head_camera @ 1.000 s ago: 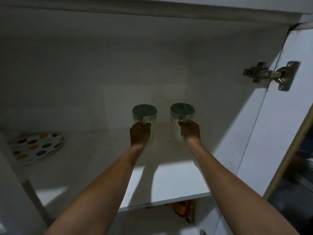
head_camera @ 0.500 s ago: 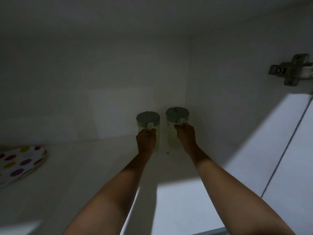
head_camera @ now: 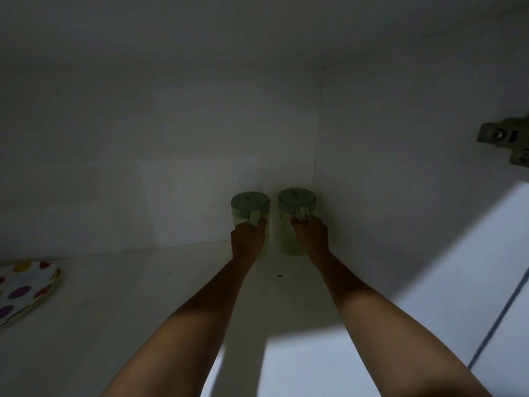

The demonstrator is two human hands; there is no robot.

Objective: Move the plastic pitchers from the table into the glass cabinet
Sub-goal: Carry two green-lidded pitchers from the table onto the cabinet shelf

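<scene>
Pushed deeper, cylindrical left pitcher (head_camera: 250, 201) and right pitcher (head_camera: 296, 198) stay gripped by left hand (head_camera: 248, 239), right hand (head_camera: 310, 236).

The inside of the white cabinet (head_camera: 257, 30) was dim. Its back wall (head_camera: 143, 124) and right side wall (head_camera: 400, 153) met in a corner, both plain and grey in the shadow. The white shelf (head_camera: 128, 310) was dark at the back, and a bright patch of light (head_camera: 315, 365) lay on its front part. Light also fell on the lower side wall. A metal hinge (head_camera: 506, 141) sat at the right edge. A plate with coloured dots (head_camera: 25, 290) lay on the shelf at far left. A small dark speck (head_camera: 279, 276) was on the shelf.
</scene>
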